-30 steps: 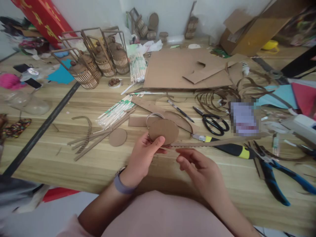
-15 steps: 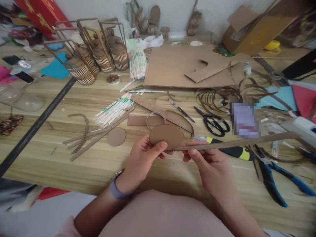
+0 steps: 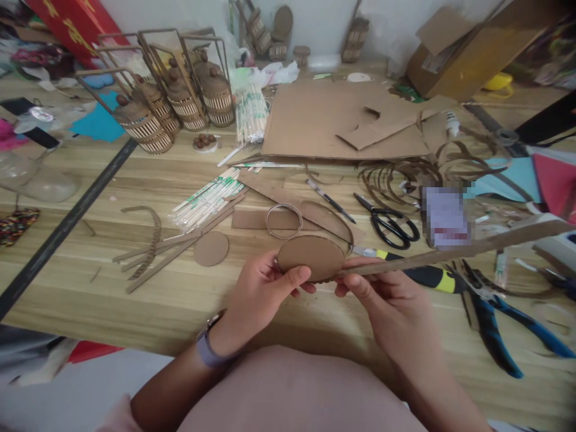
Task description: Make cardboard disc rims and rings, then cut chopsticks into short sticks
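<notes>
Left hand (image 3: pixel 261 294): pinched on cardboard disc (image 3: pixel 310 258), thumb flat on top, fingers curled underneath; no slack visible.
Right hand (image 3: pixel 393 306): thumb and fingers closed around cardboard strip (image 3: pixel 427 257), near its disc end.
Disc position: held up over near side of table (image 3: pixel 180 312), between both hands, tilted a little.
Step in hand: looks like lining the strip up along the disc's rim.
Next move: likely calls for bending the strip round the curve, rim kept flush, left thumb steadying. Slip or kink seems the risk.
Disc look: plain brown, flat, round, smooth face, darker cut edge.
Strip look: long, narrow, brown, running off rightward over the black-and-yellow tool (image 3: pixel 427 278); join with disc partly behind fingers, can't tell if attached.
Just beyond disc: thin ring (image 3: pixel 267 221), lying on table.
Left of hands: loose disc (image 3: pixel 211 249), similar brown; stick bundle (image 3: pixel 208 199) farther out.
Right of hands: scissors (image 3: pixel 390 229), blue-handled pliers (image 3: pixel 490 312).
Far side: large cardboard sheet (image 3: pixel 310 120), slatted containers (image 3: pixel 218 101) with handles.
</notes>
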The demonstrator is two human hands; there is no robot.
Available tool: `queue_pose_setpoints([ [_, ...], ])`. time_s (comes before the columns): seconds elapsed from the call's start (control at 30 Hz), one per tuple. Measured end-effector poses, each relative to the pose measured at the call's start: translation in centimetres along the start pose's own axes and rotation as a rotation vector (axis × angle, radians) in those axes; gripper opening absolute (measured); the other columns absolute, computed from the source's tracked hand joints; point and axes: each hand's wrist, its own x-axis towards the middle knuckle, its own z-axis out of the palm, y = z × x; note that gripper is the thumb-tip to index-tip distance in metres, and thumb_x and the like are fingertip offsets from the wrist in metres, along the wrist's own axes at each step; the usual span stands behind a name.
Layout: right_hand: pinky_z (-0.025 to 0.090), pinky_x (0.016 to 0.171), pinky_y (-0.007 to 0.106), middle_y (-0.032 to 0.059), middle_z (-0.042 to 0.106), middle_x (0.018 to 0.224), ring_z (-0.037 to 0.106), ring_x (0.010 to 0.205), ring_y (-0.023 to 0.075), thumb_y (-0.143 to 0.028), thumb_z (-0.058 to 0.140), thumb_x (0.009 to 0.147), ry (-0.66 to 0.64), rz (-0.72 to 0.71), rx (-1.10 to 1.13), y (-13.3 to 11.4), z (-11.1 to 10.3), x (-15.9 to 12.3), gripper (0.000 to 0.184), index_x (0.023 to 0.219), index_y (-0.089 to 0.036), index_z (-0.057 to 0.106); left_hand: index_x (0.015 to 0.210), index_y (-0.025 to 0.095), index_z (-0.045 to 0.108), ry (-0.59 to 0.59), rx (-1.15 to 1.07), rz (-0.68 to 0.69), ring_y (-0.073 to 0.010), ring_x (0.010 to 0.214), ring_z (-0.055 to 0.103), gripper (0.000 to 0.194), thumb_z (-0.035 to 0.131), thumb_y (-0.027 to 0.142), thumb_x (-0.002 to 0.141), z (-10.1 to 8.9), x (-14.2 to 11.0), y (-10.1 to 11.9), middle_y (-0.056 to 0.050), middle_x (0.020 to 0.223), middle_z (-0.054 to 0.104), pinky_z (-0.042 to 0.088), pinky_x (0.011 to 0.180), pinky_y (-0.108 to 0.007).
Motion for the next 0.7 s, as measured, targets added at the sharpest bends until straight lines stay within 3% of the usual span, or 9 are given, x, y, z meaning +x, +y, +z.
queue_pose_setpoints([
  [0.23, 0.057, 0.050, 0.028, 0.0017, 0.070, 0.067, 0.065, 0.053, 0.0159, -0.054, 0.074, 0.076, 0.008, -0.014, -0.081, -0.3, 0.0, -0.2, 0.031, 0.078, -0.023, 0.069, 0.092, 0.017, 0.070, -0.031, 0.067, -0.031, -0.0156, 0.067, 0.072, 0.026, 0.074, 0.040, 0.081, -0.1, -0.3, 0.0, -0.003, 0.080, 0.075, 0.052, 0.057, -0.021],
  [0.47, 0.054, 0.054, 0.027, 0.0027, 0.070, 0.071, 0.065, 0.061, 0.0166, -0.047, 0.070, 0.081, -0.090, -0.034, -0.218, 0.3, -1.1, -0.3, 0.028, 0.069, -0.022, 0.068, 0.097, 0.019, 0.072, -0.108, 0.172, -0.024, -0.0148, 0.066, 0.070, 0.026, 0.072, 0.041, 0.083, -0.7, -0.4, 0.2, -0.002, 0.079, 0.074, 0.050, 0.059, -0.021],
  [0.57, 0.053, 0.055, 0.027, 0.0025, 0.069, 0.067, 0.065, 0.062, 0.0169, -0.045, 0.069, 0.083, -0.139, -0.025, -0.222, 0.2, -1.1, -0.4, 0.028, 0.066, -0.022, 0.067, 0.097, 0.020, 0.073, -0.135, 0.209, 0.030, -0.0175, 0.080, 0.070, 0.023, 0.072, 0.038, 0.083, -0.8, -0.2, 0.6, -0.002, 0.084, 0.074, 0.052, 0.069, -0.023],
  [0.7, 0.054, 0.051, 0.026, 0.0010, 0.068, 0.064, 0.063, 0.054, 0.0151, -0.047, 0.071, 0.081, -0.107, -0.010, -0.056, -0.2, 0.2, -0.7, 0.026, 0.075, -0.022, 0.068, 0.100, 0.021, 0.075, -0.130, 0.044, 0.050, -0.0208, 0.096, 0.069, 0.023, 0.075, 0.033, 0.080, 0.0, -0.1, 0.8, -0.002, 0.096, 0.076, 0.052, 0.086, -0.029],
])
